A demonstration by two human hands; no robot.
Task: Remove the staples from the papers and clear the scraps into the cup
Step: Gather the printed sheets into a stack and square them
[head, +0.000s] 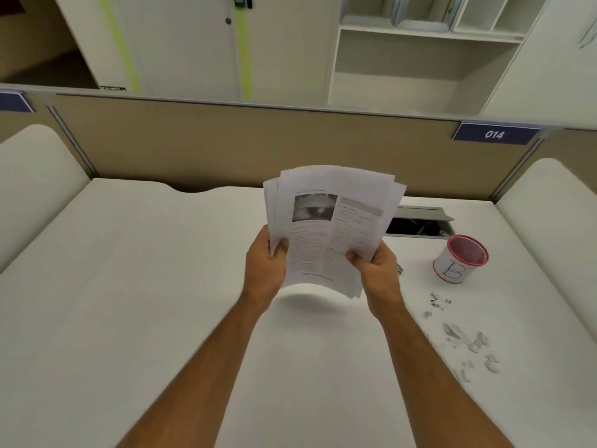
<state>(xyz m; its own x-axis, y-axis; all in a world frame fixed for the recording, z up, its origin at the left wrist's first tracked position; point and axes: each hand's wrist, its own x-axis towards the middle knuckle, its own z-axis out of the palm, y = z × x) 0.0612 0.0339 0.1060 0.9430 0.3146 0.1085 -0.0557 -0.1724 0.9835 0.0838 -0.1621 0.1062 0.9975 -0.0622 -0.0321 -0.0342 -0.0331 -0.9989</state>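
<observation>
Papers [329,221] held upright above the tabletop [161,286], left hand [263,263] and right hand [376,268] each gripping a lower corner (likely squaring the sheets). Scraps [465,341] lie loose near cup [460,258].

A white desk in a numbered office cubicle.
The desk [129,286] met a tan partition [226,140] carrying a blue "014" plate [494,134]; behind stood white cabinet doors [193,43] and open shelves [420,59], evenly lit.
</observation>
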